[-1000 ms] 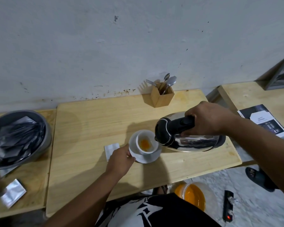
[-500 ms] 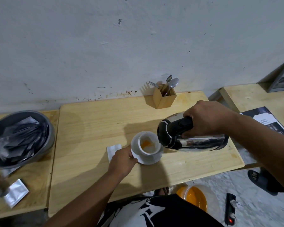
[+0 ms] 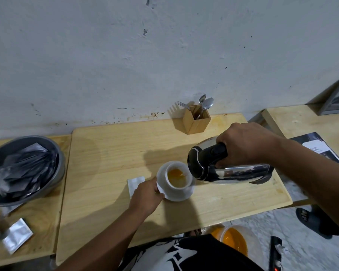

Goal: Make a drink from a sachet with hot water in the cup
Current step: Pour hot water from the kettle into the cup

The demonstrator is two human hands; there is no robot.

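Overhead, the right hand (image 3: 247,145) wraps tight around the black handle of a shiny steel kettle (image 3: 229,169), tipped nearly flat with its spout over the small white ceramic cup (image 3: 177,178), which holds orange liquid. The left hand (image 3: 146,196), arm stretched forward, pinches the rim of the white saucer (image 3: 181,196) on the pale wooden worktop (image 3: 114,153), just beside a torn silver sachet (image 3: 135,183).

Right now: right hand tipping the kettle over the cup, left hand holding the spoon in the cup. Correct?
Not quite. The head view shows the left hand gripping the saucer rim, not a spoon; the spoons sit in the wooden holder by the wall. The right hand does tip the kettle over the cup.
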